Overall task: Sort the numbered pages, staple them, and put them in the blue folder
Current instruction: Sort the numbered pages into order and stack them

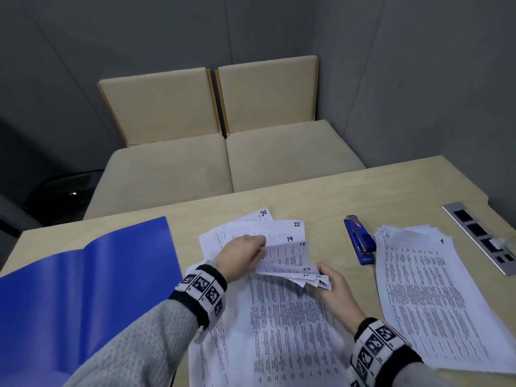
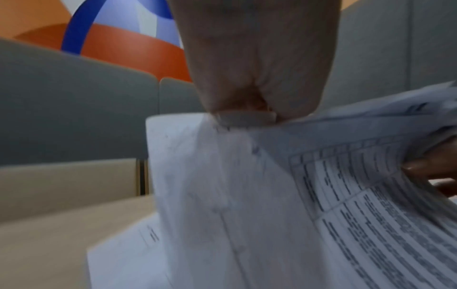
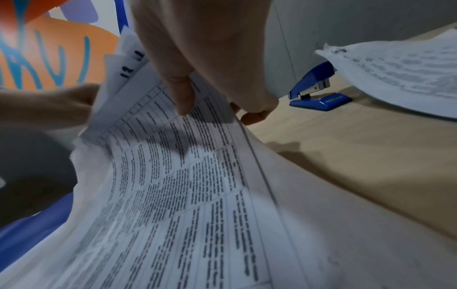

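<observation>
A loose pile of numbered pages (image 1: 282, 317) lies in front of me, its far ends fanned out showing 24, 22 and 19. My left hand (image 1: 245, 254) pinches the lifted top edges of several sheets (image 2: 222, 166). My right hand (image 1: 326, 277) grips the right corners of the same fanned pages (image 3: 173, 156), thumb on top. A second stack of pages (image 1: 427, 297) with page 1 on top lies at the right. The blue stapler (image 1: 360, 243) stands between the two piles. The blue folder (image 1: 83, 289) lies open at the left.
The wooden table (image 1: 321, 191) ends near a beige two-seat bench (image 1: 223, 152) beyond its far edge. A metal socket strip (image 1: 483, 236) is set into the table at the far right. Grey walls enclose the booth.
</observation>
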Demonstrator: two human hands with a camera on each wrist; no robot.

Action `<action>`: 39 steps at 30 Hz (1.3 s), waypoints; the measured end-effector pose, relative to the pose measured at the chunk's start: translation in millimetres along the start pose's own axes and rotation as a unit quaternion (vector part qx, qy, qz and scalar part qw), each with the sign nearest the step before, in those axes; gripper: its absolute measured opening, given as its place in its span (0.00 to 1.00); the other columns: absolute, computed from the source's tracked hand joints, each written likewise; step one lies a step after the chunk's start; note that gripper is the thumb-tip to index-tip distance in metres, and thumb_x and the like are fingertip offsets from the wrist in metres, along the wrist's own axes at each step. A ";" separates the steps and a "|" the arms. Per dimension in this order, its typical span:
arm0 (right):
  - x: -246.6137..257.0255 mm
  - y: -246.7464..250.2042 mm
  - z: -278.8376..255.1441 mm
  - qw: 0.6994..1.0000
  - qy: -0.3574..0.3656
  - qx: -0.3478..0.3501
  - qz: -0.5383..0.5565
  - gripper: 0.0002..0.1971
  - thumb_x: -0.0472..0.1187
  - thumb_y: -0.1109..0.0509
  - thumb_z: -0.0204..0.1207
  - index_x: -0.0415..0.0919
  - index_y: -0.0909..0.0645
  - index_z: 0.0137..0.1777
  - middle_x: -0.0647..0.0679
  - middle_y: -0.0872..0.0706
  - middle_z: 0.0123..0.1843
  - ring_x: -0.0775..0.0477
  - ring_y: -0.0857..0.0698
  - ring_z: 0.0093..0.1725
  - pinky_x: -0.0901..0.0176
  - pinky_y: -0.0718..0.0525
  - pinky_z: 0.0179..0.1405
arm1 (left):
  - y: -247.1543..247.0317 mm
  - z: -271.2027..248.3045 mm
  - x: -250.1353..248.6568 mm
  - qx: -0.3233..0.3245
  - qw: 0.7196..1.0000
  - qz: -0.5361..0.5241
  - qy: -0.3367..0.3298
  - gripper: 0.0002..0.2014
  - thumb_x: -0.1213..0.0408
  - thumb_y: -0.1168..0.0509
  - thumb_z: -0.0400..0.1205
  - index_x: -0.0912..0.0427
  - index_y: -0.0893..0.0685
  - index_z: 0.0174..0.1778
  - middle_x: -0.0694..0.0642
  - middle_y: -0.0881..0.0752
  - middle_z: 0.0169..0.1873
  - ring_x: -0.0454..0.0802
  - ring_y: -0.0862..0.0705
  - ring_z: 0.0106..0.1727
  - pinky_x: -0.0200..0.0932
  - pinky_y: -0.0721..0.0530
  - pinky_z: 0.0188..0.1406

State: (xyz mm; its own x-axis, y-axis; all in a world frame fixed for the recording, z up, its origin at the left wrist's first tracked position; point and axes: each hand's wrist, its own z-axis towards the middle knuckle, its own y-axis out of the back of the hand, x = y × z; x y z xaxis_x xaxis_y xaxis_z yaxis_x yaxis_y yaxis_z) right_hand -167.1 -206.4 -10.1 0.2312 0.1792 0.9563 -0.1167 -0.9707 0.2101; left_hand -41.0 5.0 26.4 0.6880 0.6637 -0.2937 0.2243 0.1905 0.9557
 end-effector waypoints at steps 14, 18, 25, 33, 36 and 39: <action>31.0 31.2 -1.1 0.978 -0.079 0.072 0.178 0.11 0.20 0.38 0.76 0.28 0.15 0.46 0.35 0.12 0.39 0.43 0.17 0.37 0.58 0.22 0.33 | 169.6 -38.9 23.5 -0.434 0.886 -0.116 0.116 0.03 0.74 0.43 0.81 0.67 0.24 0.44 0.47 0.25 0.27 0.38 0.34 0.29 0.39 0.35 0.31; 50.4 50.4 1.4 0.954 -0.089 0.132 0.255 0.07 0.32 0.26 0.68 0.28 0.17 0.44 0.36 0.14 0.40 0.47 0.15 0.39 0.62 0.17 0.36 | 183.2 -35.5 45.8 -0.340 0.907 -0.216 0.121 0.05 0.69 0.42 0.85 0.64 0.21 0.49 0.59 0.18 0.38 0.40 0.25 0.37 0.32 0.29 0.35; 77.8 43.2 9.0 0.961 -0.050 0.163 0.219 0.13 0.22 0.34 0.73 0.28 0.19 0.56 0.41 0.13 0.50 0.49 0.14 0.47 0.63 0.15 0.44 | 124.1 -15.5 55.6 -0.013 0.970 -0.226 0.088 0.13 0.55 0.37 0.83 0.62 0.17 0.53 0.54 0.14 0.39 0.43 0.19 0.39 0.44 0.20 0.43; 38.9 -4.6 9.6 0.992 -0.045 0.062 0.099 0.08 0.32 0.26 0.73 0.35 0.15 0.52 0.51 0.19 0.57 0.55 0.18 0.51 0.72 0.19 0.41 | 20.9 -3.7 24.1 0.174 0.957 -0.226 0.044 0.11 0.56 0.39 0.85 0.59 0.19 0.43 0.50 0.21 0.35 0.48 0.22 0.36 0.40 0.24 0.38; 27.9 -10.4 4.5 0.993 -0.042 0.036 0.101 0.04 0.30 0.26 0.72 0.35 0.19 0.40 0.48 0.13 0.40 0.54 0.19 0.38 0.71 0.24 0.32 | 7.9 6.8 20.8 0.145 0.943 -0.266 0.137 0.21 0.44 0.44 0.84 0.54 0.19 0.33 0.49 0.17 0.32 0.50 0.20 0.33 0.43 0.22 0.37; 18.8 -11.1 2.3 0.993 -0.048 0.027 0.103 0.07 0.31 0.24 0.70 0.38 0.20 0.38 0.47 0.12 0.39 0.56 0.18 0.38 0.68 0.23 0.36 | -6.8 28.2 29.6 -0.003 0.974 -0.125 0.187 0.16 0.54 0.47 0.87 0.57 0.17 0.55 0.55 0.16 0.53 0.57 0.19 0.56 0.52 0.22 0.55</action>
State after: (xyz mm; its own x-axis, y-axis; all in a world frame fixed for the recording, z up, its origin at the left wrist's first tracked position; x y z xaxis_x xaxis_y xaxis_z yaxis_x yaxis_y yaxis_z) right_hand -159.2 -192.6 5.0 0.3001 -0.0382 0.9532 -0.1193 -0.9929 -0.0022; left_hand -2.7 3.0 10.7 0.3118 0.8128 -0.4921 0.3476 0.3845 0.8552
